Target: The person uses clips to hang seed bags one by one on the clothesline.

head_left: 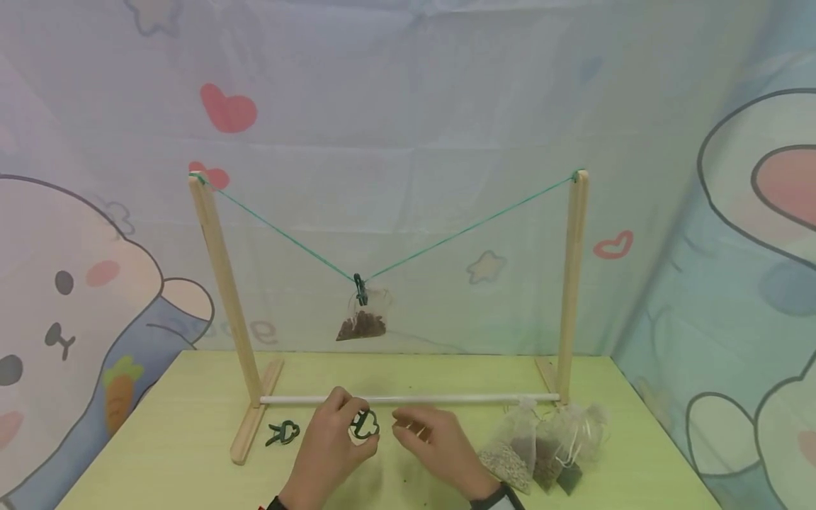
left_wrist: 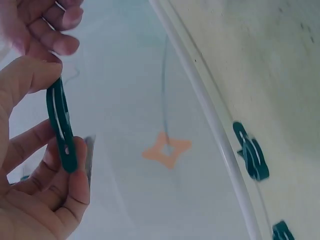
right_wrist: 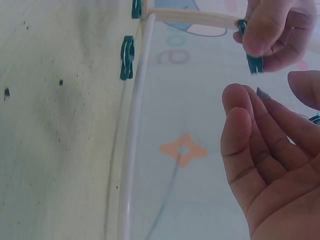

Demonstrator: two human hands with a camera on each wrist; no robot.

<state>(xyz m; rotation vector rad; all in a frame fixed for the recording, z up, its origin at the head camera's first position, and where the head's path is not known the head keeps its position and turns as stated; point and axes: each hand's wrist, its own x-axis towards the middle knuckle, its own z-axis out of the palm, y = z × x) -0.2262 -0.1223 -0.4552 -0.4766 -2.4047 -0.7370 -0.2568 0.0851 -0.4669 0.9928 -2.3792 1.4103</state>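
My left hand (head_left: pixel 328 440) pinches a dark green spring clip (head_left: pixel 365 423) between thumb and fingers, above the front middle of the table. Just to its right, my right hand (head_left: pixel 441 445) holds nothing; in the right wrist view its fingers (right_wrist: pixel 237 130) are loosely bent, apart from the clip. Behind both hands, a small sheer bag (head_left: pixel 363 324) with dark contents hangs from a green string (head_left: pixel 472 228) by another green clip (head_left: pixel 360 289). Green clips (left_wrist: pixel 254 157) also lie on the table left of my left hand.
Two wooden posts (head_left: pixel 570 283) hold the string, which sags in a V. A white rod (head_left: pixel 446 399) joins their bases low across the table (head_left: pixel 191 397). Several sheer drawstring bags (head_left: pixel 510 464) with different fillings lie at the right, beside my right hand. A printed cloth (head_left: pixel 408 106) hangs behind.
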